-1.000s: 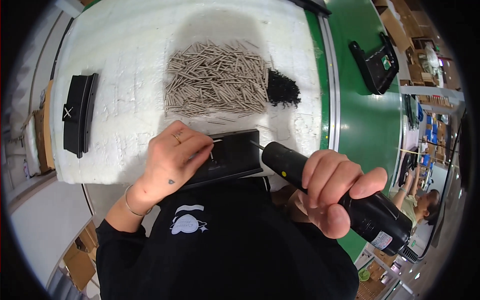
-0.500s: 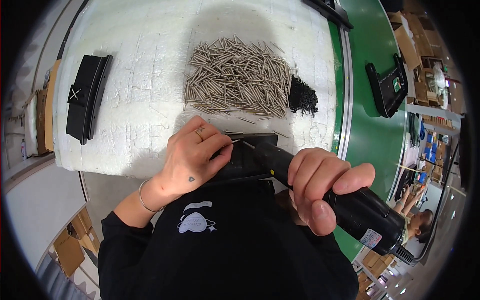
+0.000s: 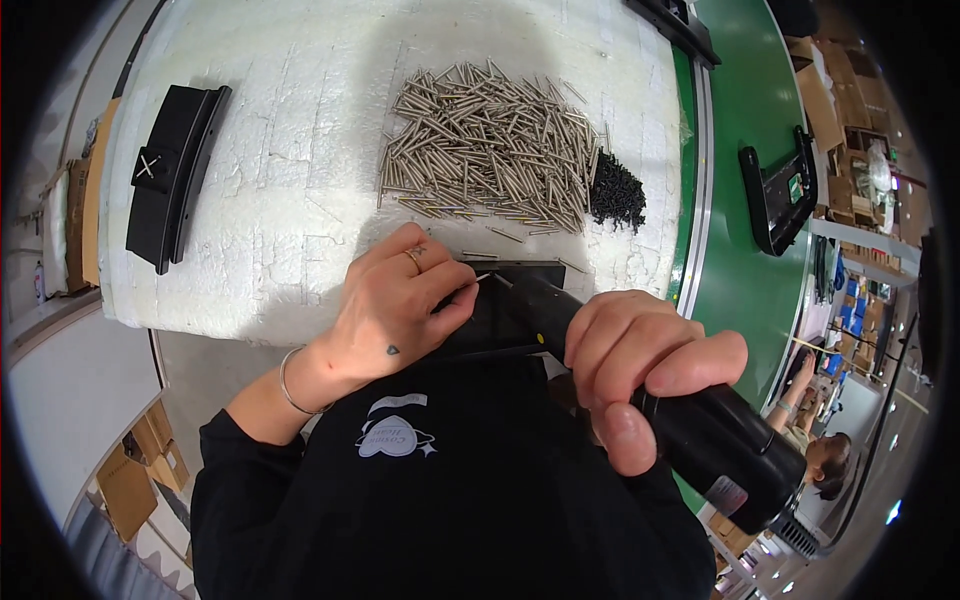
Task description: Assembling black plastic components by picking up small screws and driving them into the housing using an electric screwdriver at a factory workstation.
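My left hand (image 3: 400, 300) is closed, its thumb and forefinger pinching a thin metal pin (image 3: 484, 277) over a black plastic part (image 3: 490, 325). That part lies at the table's near edge against my body, much of it covered by my hands. Wrapped round a black corded electric screwdriver (image 3: 745, 455) is my right hand (image 3: 650, 360). The screwdriver points to the left, its tip meeting or nearly meeting the pin at my left fingertips. Just beyond lies a broad heap of metal pins (image 3: 490, 150), with a small pile of black screws (image 3: 618, 190) at its right.
A curved black part (image 3: 172, 180) with crossed pins on it rests at the left of the white foam-covered table (image 3: 290, 120). Another black piece (image 3: 680, 28) is at the far right edge. On the green surface (image 3: 735, 110) sits a black frame (image 3: 775, 195). A person (image 3: 825, 460) works at far right.
The whole view has shifted slightly. Both hands keep nearly the same hold, and the screwdriver is tilted a little more steeply. The person at far right has moved an arm.
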`<action>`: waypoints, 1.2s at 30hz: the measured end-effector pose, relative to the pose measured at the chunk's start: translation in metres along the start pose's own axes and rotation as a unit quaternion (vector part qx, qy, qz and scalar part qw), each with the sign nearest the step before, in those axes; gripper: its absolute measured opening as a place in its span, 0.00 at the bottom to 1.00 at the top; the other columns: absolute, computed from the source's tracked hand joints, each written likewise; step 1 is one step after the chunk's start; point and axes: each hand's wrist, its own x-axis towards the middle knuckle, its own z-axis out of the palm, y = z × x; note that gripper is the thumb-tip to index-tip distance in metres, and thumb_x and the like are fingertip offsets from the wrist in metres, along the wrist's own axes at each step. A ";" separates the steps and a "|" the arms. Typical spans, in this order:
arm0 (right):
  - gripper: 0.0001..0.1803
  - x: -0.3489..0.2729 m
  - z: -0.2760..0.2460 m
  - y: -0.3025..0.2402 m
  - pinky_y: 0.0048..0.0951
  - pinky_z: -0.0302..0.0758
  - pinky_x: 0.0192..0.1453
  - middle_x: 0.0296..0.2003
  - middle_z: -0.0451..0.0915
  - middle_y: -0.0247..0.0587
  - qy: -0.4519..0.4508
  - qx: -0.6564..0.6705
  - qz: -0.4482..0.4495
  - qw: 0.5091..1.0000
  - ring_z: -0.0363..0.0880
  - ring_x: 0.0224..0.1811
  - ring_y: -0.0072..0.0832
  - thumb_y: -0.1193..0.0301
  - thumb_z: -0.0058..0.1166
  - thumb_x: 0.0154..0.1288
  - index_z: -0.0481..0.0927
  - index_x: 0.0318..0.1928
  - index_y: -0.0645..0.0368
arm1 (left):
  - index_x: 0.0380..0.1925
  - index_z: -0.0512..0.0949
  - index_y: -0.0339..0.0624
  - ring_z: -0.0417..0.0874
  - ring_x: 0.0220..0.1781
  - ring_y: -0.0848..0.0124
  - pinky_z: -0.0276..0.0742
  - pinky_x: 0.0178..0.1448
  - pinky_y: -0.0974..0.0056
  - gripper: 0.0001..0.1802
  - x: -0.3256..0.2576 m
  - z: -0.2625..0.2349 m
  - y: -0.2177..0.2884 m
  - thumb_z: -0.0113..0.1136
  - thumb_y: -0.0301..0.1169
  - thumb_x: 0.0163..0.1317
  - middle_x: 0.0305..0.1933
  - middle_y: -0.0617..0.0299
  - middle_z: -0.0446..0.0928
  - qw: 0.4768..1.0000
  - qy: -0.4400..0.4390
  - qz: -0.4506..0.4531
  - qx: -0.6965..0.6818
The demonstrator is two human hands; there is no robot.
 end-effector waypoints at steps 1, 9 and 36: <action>0.16 0.004 0.001 -0.001 0.32 0.71 0.24 0.19 0.73 0.40 -0.001 -0.001 0.001 1.000 0.72 0.17 0.32 0.86 0.56 0.46 0.68 0.36 0.60 | 0.24 0.79 0.42 0.75 0.30 0.65 0.74 0.32 0.64 0.07 0.000 0.000 -0.001 0.69 0.24 0.43 0.24 0.65 0.75 1.000 0.000 0.000 -0.002; 0.17 0.021 0.008 0.001 0.28 0.68 0.22 0.19 0.72 0.33 -0.091 -0.103 0.068 0.988 0.69 0.15 0.25 0.81 0.56 0.53 0.62 0.38 0.55 | 0.25 0.82 0.44 0.74 0.28 0.66 0.72 0.32 0.64 0.10 -0.006 0.003 -0.006 0.70 0.23 0.39 0.22 0.67 0.74 1.000 -0.002 0.023 -0.006; 0.28 0.033 0.027 -0.091 0.23 0.70 0.23 0.18 0.74 0.34 -0.172 0.130 -0.100 0.971 0.71 0.18 0.24 0.78 0.48 0.61 0.76 0.60 0.37 | 0.65 0.63 0.41 0.76 0.56 0.57 0.72 0.60 0.58 0.48 0.009 -0.055 0.018 0.74 0.31 0.40 0.55 0.45 0.73 0.981 -0.125 -0.077 -0.128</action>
